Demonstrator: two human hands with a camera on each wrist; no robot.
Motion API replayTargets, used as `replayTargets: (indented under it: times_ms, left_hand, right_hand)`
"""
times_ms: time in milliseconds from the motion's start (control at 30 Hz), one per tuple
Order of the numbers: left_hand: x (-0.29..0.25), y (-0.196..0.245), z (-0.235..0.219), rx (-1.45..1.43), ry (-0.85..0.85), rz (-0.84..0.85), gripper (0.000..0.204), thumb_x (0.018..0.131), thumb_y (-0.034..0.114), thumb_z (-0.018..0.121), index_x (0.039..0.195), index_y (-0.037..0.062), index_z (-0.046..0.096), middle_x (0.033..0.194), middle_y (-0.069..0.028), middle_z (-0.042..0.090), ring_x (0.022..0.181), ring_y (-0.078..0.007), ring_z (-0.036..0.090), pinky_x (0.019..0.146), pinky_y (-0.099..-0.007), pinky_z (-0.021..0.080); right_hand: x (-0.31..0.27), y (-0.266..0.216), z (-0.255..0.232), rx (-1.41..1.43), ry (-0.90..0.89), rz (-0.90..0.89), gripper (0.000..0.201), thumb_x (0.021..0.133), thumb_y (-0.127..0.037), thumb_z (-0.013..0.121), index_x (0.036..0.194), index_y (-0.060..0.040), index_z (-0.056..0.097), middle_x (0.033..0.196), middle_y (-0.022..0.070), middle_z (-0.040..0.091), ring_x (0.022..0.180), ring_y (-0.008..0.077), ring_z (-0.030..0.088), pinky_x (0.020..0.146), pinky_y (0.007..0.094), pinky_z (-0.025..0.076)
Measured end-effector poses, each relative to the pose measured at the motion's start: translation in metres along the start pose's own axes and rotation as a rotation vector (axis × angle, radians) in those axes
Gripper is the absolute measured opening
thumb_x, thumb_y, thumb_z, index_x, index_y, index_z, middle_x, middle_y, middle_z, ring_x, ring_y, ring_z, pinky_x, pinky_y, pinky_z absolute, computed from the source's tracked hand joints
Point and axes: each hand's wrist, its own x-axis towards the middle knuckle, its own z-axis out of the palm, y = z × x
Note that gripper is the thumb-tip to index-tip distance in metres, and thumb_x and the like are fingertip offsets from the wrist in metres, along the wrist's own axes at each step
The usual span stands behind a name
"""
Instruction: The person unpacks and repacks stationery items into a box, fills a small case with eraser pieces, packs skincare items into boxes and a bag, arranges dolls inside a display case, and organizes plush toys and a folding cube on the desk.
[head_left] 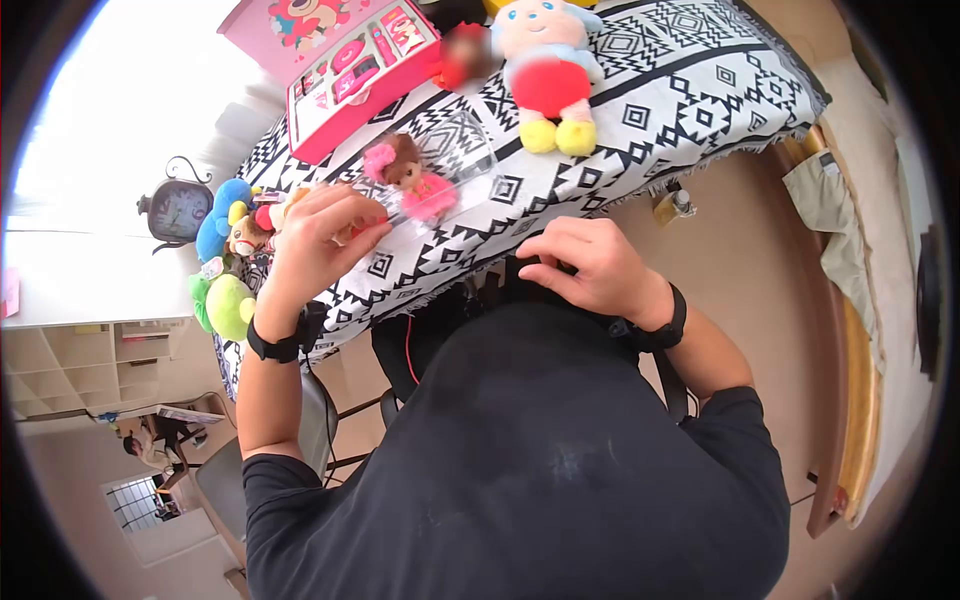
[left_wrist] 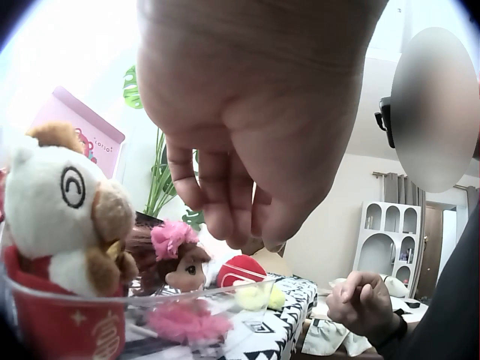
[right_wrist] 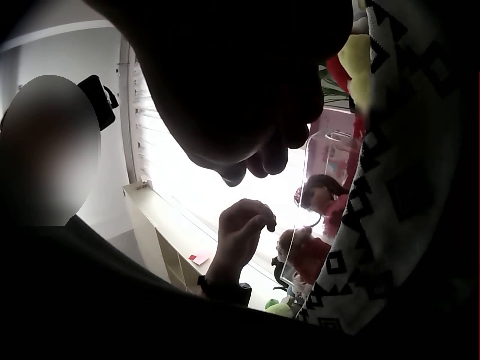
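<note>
My left hand (head_left: 325, 240) hovers over the near end of a clear plastic box (head_left: 470, 150), fingers bent down with nothing seen between them. Inside the box is a brown-haired doll (head_left: 408, 178) with a pink bow and fluffy pink dress. In the left wrist view a white and brown plush animal (left_wrist: 67, 202) sits in a red cup (left_wrist: 71, 319) behind the box's clear wall; the left hand mostly covers it in the head view. Off to the right, my right hand (head_left: 590, 265) hangs loosely curled in front of the table edge, holding nothing.
A pink gift box (head_left: 350, 120) with its lid up stands at the back. Right of it lies a pale blue plush (head_left: 550, 70) in red. On the left are a black clock (head_left: 180, 210), a blue plush (head_left: 232, 205) and a green plush (head_left: 228, 305), on a patterned cloth (head_left: 650, 120).
</note>
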Motion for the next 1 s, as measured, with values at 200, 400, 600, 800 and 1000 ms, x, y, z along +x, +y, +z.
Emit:
replayTargets:
  times_ms: [200,400,600,800,1000]
  left_hand:
    - [0.006,0.025,0.02,0.006,-0.087,-0.096,0.014,0.093,0.009,0.092,0.1,0.0054,0.08,0.083,-0.0062,0.073,0.073,-0.0231,0.069,0.068,-0.0374,0.053]
    - [0.013,0.038,0.012,0.064,-0.087,-0.093,0.014,0.094,0.01,0.093,0.1,0.0051,0.08,0.082,-0.0068,0.072,0.074,-0.0231,0.07,0.068,-0.0373,0.054]
    - [-0.008,0.017,0.013,-0.016,0.051,-0.099,0.014,0.093,0.006,0.093,0.098,0.0039,0.08,0.082,-0.005,0.071,0.07,-0.0201,0.066,0.065,-0.0357,0.051]
    - [-0.048,-0.018,0.032,-0.075,0.376,-0.175,0.018,0.091,0.005,0.096,0.089,0.0039,0.079,0.073,-0.0042,0.064,0.061,-0.0154,0.059,0.058,-0.0318,0.043]
    - [-0.088,-0.03,0.06,-0.021,0.721,-0.12,0.03,0.093,-0.001,0.087,0.075,0.004,0.064,0.066,-0.0059,0.057,0.058,-0.0248,0.053,0.058,-0.0372,0.04]
  right_hand:
    - [-0.027,-0.004,-0.005,0.014,-0.163,0.009,0.017,0.103,-0.022,0.087,0.112,-0.0084,0.082,0.097,0.0094,0.083,0.083,0.0311,0.08,0.074,0.0402,0.065]
    - [-0.031,0.001,0.001,0.043,-0.156,-0.073,0.023,0.098,-0.017,0.09,0.117,-0.0071,0.083,0.095,0.0088,0.082,0.07,0.0265,0.073,0.066,0.0378,0.06]
    - [-0.018,-0.003,0.004,0.031,-0.224,0.026,0.022,0.103,-0.021,0.086,0.117,-0.0059,0.081,0.099,0.0093,0.083,0.084,0.0308,0.08,0.074,0.0403,0.064]
    - [0.012,0.005,0.02,-0.011,-0.233,0.081,0.023,0.099,-0.013,0.089,0.119,-0.0063,0.08,0.085,0.0052,0.073,0.071,0.0259,0.071,0.066,0.0373,0.056]
    - [0.079,0.013,0.012,-0.135,0.105,0.044,0.032,0.092,0.001,0.092,0.122,-0.002,0.081,0.093,0.01,0.076,0.076,0.0245,0.072,0.069,0.0364,0.057]
